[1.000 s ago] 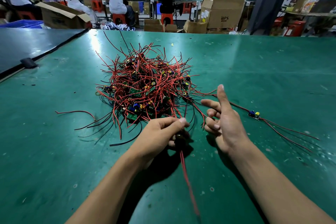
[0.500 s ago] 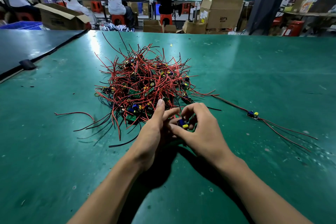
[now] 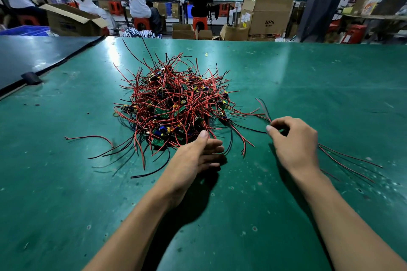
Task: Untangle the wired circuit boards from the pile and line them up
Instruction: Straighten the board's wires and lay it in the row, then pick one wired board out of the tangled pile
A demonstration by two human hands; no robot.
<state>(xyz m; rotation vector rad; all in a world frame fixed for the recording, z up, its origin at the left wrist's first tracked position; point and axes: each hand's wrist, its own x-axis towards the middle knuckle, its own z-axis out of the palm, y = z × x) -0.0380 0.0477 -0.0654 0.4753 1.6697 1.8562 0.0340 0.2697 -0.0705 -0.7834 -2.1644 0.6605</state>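
A tangled pile of wired circuit boards (image 3: 174,103), small green boards with red and black leads, lies mid-table on the green mat (image 3: 308,86). My left hand (image 3: 196,156) rests at the pile's near edge with fingers straight, holding nothing. To the right, my right hand (image 3: 295,141) is curled and pinches a red and black wire pair (image 3: 263,108) that sticks out up-left of its fingers. The board on those wires is hidden under the hand. More separated leads (image 3: 348,160) fan out on the mat to the right of that hand.
Loose wire ends (image 3: 88,137) trail from the pile toward the left and front. A darker mat (image 3: 33,55) with a black clip (image 3: 30,78) borders the table on the left. Cardboard boxes (image 3: 267,15) and seated workers are beyond the far edge.
Both hands met at a small board in front of the pile. My right hand has since carried its wires to the right, and my left hand has opened and stayed by the pile.
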